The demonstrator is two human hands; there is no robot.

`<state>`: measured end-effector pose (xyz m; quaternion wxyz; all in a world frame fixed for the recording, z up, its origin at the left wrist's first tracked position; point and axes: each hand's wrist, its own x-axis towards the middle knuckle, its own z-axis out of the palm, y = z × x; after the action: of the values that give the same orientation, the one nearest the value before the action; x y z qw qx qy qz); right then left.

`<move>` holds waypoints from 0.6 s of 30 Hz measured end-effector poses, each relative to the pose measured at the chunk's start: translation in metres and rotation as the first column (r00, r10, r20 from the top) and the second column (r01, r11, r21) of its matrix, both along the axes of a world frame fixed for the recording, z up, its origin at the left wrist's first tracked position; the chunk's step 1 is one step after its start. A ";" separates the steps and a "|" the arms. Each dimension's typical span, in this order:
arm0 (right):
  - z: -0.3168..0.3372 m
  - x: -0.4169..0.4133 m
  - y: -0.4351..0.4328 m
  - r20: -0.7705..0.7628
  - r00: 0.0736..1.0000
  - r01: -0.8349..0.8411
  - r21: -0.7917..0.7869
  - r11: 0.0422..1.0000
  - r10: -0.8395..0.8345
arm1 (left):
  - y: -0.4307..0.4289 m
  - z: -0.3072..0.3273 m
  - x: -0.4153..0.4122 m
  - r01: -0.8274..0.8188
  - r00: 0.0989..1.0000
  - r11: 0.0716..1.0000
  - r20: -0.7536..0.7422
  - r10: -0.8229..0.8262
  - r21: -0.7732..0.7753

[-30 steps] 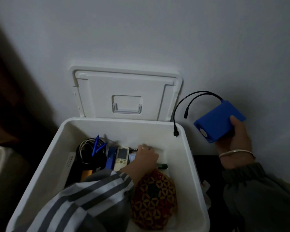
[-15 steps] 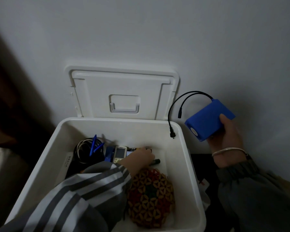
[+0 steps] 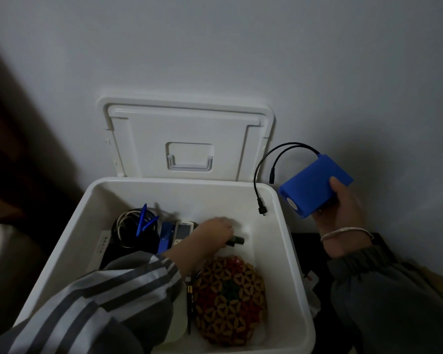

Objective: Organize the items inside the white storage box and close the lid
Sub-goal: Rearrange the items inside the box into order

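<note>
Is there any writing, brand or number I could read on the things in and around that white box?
None can be read.
White label inside the box, at left: dark marks, too small.
Phone: mark above its screen, blurred.
Round sticker on the blue pack: blurred.

The white box (image 3: 69, 241) is open, its lid (image 3: 189, 123) standing up behind it with the handle recess facing forward. At the back left inside lie a cable coil (image 3: 128, 227) and blue clips (image 3: 145, 221), with a pale handset (image 3: 183, 231) just beside them. A short black stick (image 3: 237, 240) lies mid-floor and a woven floral pouch (image 3: 228, 300) lies near the front. A blue pack (image 3: 315, 190) with two black leads (image 3: 260, 175) sits in the right hand (image 3: 345, 213), outside the right rim.
</note>
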<state>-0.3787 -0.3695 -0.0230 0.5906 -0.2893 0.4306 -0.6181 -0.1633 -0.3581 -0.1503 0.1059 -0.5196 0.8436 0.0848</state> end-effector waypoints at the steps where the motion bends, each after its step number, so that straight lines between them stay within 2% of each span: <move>1: -0.001 0.000 0.000 0.000 1.000 -0.007 0.001 1.000 0.007 | 0.003 0.003 0.003 -0.106 0.990 0.994 -0.099 0.105 -0.002; 4: -0.001 0.001 -0.001 -0.003 0.999 -0.048 0.004 0.999 0.048 | 0.020 0.022 0.016 -0.408 0.833 0.907 -0.366 0.415 0.100; 6: -0.001 0.004 -0.001 0.018 0.998 -0.061 0.000 0.998 0.061 | 0.040 0.031 0.031 -0.510 0.752 0.848 -0.403 0.522 0.148; 10: -0.002 0.014 0.001 0.081 0.993 -0.082 -0.014 0.997 0.083 | 0.089 0.030 0.065 -0.583 0.710 0.777 -0.315 0.629 0.239; 13: -0.002 0.023 0.004 0.113 0.986 -0.119 -0.011 0.993 0.119 | 0.113 0.024 0.072 -0.671 0.696 0.706 -0.137 0.705 0.228; 16: -0.001 0.030 0.008 0.089 0.982 -0.170 0.008 0.985 0.168 | 0.123 0.019 0.070 -0.683 0.704 0.691 -0.037 0.709 0.235; 18: -0.001 0.034 0.009 0.076 0.980 -0.185 0.018 0.983 0.183 | 0.125 0.019 0.065 -0.660 0.734 0.718 -0.013 0.679 0.222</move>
<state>-0.3444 -0.3600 -0.0239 0.6643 -0.2976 0.3875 -0.5657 -0.0988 -0.2333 -0.1308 0.0807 -0.7713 0.5892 0.2267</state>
